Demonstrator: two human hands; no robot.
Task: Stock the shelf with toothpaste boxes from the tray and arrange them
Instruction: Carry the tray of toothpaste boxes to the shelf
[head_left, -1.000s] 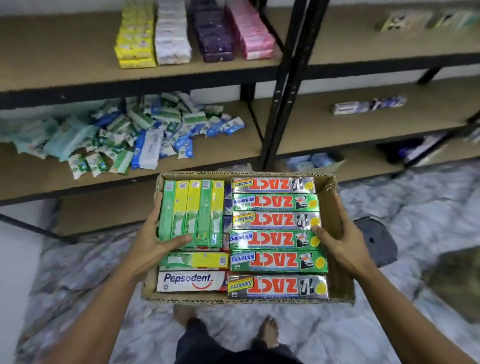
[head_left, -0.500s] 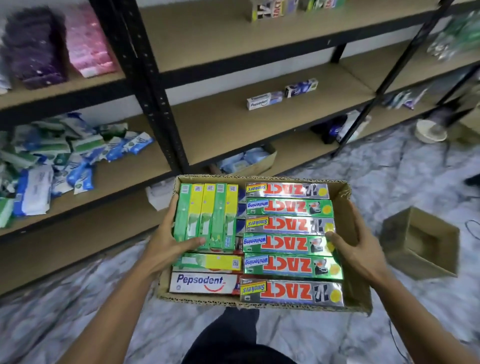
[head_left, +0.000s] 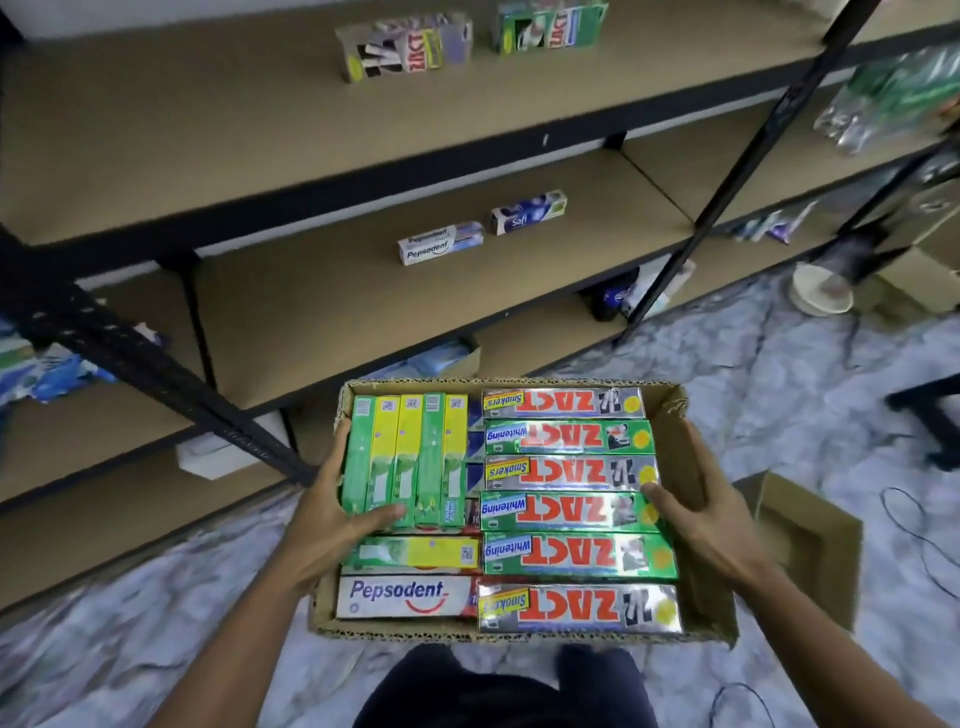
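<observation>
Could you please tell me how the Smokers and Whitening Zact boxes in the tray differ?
The Smokers boxes are silver; the Whitening boxes are green. Smokers labels are yellow, Whitening labels blue and white. Both lie flat in the tray with red Zact lettering.

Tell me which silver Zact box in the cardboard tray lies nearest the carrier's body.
The silver Zact Smokers box at the brown cardboard tray's near wall, below two green Whitening boxes; the other two silver ones lie farther up the column.
</observation>
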